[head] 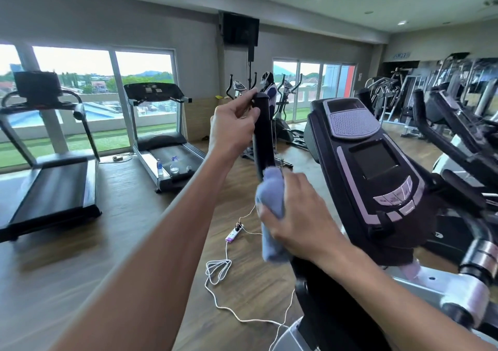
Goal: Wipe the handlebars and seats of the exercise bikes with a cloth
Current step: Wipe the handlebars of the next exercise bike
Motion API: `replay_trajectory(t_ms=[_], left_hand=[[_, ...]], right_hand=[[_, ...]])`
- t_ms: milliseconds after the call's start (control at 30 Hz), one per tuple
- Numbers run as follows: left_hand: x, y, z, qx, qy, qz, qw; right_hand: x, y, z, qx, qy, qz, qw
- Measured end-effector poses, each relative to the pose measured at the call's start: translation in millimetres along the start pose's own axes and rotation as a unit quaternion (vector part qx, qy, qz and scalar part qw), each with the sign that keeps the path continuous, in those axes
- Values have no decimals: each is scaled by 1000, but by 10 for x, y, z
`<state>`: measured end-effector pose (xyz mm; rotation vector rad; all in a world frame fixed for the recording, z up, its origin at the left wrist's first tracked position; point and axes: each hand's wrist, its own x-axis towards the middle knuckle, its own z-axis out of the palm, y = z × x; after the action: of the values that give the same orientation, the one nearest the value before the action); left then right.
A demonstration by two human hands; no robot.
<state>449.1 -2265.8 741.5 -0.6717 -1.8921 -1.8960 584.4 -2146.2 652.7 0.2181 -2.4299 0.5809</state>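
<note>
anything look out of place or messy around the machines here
Yes. A white power strip lies loose on the wooden floor, and its white cable trails in coils and loops towards the bike, a likely trip hazard. A spray bottle and a water bottle also stand on the nearer treadmill.

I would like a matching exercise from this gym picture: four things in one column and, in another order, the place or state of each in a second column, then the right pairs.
Things:
1. cloth
2. left hand
3. spray bottle
4. power strip

Places or states:
A. stands on the treadmill deck
B. lies on the wooden floor with white cords
C. wrapped round the handlebar, held by the right hand
D. grips the top of the handlebar

Pairs: 1-C, 2-D, 3-A, 4-B
</note>
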Motion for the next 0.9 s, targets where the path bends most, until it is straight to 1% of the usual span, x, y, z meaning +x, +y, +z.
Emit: replay_trajectory(t_ms=[100, 167, 200, 267, 333, 367, 433, 467, 533, 600, 667, 767, 900], left_hand=[[25, 3, -72, -32, -29, -9, 999], [18, 36, -93, -51, -20, -24, 998], [19, 28, -104, -46, -7, -34, 998], [-43, -21, -113, -21, 2, -66, 998], [-86, -71, -109, -14, -31, -107, 994], [-111, -78, -111, -41, -49, -135, 989], [-120, -57, -142, -93, -66, -179, 977], [-99, -53, -162, -104, -75, -189, 974], [-80, -31, -179, -91, -94, -190, 973], [-78, -11, -179, -83, -101, -183, 974], [-27, -19, -180, -68, -91, -171, 979], [11, -47, -190, -34, -105, -159, 981], [3, 1, -175, -43, -111, -175, 977]], right_hand=[[648, -111, 214, 11, 87, 9, 996], [849, -147, 247, 43, 137, 14, 990], [839, -135, 262, 53, 141, 10, 989], [567, -82, 228, 53, 101, -4, 993], [215, -6, 186, 27, 52, -34, 998], [106, 25, 178, 18, 36, -48, 998], [187, 24, 191, 6, 42, -51, 998], [326, -6, 213, 4, 66, -46, 997], [697, -94, 252, 6, 122, -28, 992], [1041, -139, 240, 6, 151, -29, 988], [1192, -160, 207, 6, 162, -46, 986], [1017, -110, 212, 25, 139, -44, 989], [465, 15, 285, 13, 58, -52, 997]])
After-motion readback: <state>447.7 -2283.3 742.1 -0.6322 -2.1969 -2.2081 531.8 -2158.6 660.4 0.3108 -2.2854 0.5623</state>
